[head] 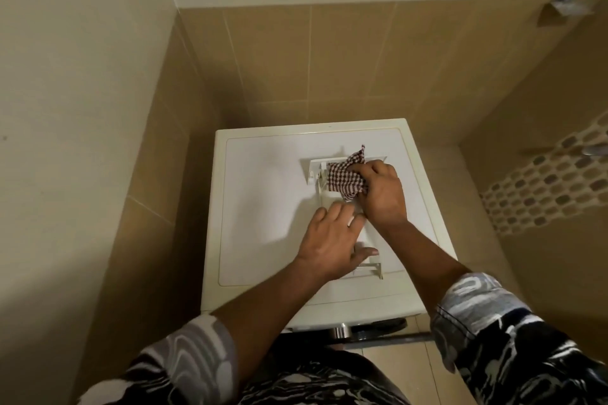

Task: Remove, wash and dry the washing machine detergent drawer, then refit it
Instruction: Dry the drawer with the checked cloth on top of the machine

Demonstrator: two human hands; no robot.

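Patterned black-and-white sleeves, the left sleeve (pixel 184 358) and the right sleeve (pixel 493 322), are seen at the bottom of the frame, with both bare forearms stretched forward from them.

At the centre of the frame the detergent drawer (pixel 315 171) is laid flat on the washing machine (pixel 263 207). It lies removed from its slot, on the white top panel right of the middle, and runs from the far side toward the near edge. A red-and-white checked cloth (pixel 345 179) is pushed into the far part of the drawer. Which compartment it fills cannot be told, since cloth and hands cover most of the inside. One corner of the cloth is seen sticking up past the drawer's far rim.

The cloth is gripped by the right hand (pixel 381 194), whose fingers are curled and bunched round the fabric and pressed down into the drawer. The near part of the drawer is covered by the left hand (pixel 329 243), laid palm down with the fingers straight and slightly spread and the thumb held out to the right.

Below the panel's near edge, a chrome ring (pixel 342 329) is seen on the machine's front. Brown tiled walls (pixel 329 59) enclose the machine, a mosaic strip (pixel 552 181) crosses the right wall, and a metal fitting (pixel 564 3) is fixed at the upper right.
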